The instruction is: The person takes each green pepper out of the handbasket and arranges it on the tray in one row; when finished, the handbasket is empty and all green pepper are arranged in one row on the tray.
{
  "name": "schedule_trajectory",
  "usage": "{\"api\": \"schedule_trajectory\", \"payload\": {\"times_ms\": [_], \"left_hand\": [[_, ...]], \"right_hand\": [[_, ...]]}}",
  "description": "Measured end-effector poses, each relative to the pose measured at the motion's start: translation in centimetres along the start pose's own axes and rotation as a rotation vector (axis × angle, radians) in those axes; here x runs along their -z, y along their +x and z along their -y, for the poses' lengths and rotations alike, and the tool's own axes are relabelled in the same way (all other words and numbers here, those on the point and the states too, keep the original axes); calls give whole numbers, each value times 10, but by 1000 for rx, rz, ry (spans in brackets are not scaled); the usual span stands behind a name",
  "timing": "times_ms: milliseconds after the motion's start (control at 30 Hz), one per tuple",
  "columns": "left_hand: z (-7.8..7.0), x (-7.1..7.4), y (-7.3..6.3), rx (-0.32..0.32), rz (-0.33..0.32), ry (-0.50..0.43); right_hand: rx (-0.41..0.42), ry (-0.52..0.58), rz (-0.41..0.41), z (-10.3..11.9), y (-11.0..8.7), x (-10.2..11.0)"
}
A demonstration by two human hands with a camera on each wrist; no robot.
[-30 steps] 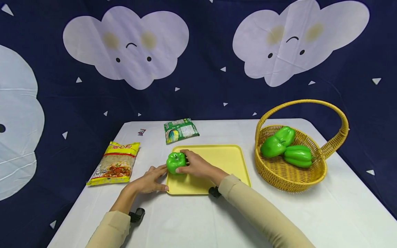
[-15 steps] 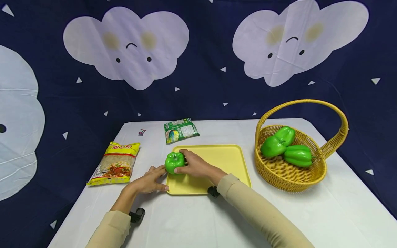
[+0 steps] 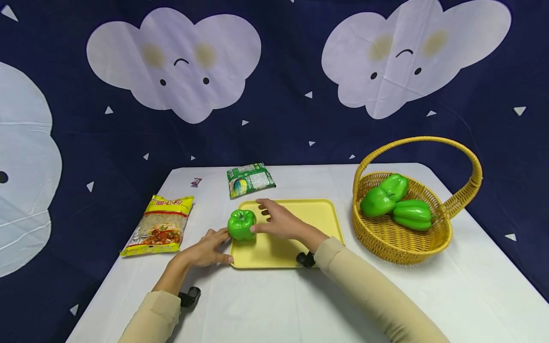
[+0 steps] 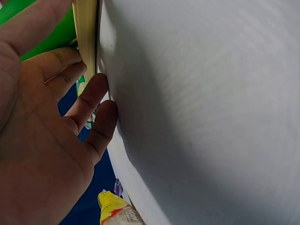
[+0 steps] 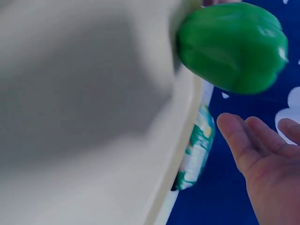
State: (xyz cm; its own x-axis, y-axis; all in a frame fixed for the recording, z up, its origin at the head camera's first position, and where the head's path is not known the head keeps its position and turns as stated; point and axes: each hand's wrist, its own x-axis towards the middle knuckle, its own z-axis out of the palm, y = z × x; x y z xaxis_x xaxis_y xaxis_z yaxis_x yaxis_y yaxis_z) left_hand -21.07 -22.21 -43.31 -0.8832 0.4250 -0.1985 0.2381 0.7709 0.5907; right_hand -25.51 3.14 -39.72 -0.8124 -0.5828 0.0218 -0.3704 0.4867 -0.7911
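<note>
Head view shows us the right hand (image 3: pixel 280 224) spread wide, gripping nothing, its fingers and thumb parted beside a glossy green bell pepper (image 3: pixel 241 225); whether the thumb tip touches it, we cannot tell. That pepper stands upright just left of this hand, at the left edge of a pale yellow rectangular tray (image 3: pixel 309 219). We see the left hand (image 3: pixel 206 250) with fingers loosely extended at the tray's left rim; farther left lies a yellow-and-red plastic food bag (image 3: pixel 160 226). Beyond the right hand is a green plastic packet (image 3: pixel 251 181); well to its right, a round golden wicker basket (image 3: pixel 386 247) holds more green peppers (image 3: pixel 411 214).
</note>
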Motion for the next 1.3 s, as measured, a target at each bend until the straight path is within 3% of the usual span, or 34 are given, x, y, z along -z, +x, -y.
{"api": "schedule_trajectory", "payload": {"times_ms": [233, 800, 1300], "left_hand": [[0, -1, 0, 5, -4, 7], [1, -2, 0, 15, -3, 5], [1, -3, 1, 46, -4, -3]], "right_hand": [[15, 5, -50, 1, -18, 26], [74, -120, -198, -1, -69, 99], [33, -197, -289, -14, -108, 147]]}}
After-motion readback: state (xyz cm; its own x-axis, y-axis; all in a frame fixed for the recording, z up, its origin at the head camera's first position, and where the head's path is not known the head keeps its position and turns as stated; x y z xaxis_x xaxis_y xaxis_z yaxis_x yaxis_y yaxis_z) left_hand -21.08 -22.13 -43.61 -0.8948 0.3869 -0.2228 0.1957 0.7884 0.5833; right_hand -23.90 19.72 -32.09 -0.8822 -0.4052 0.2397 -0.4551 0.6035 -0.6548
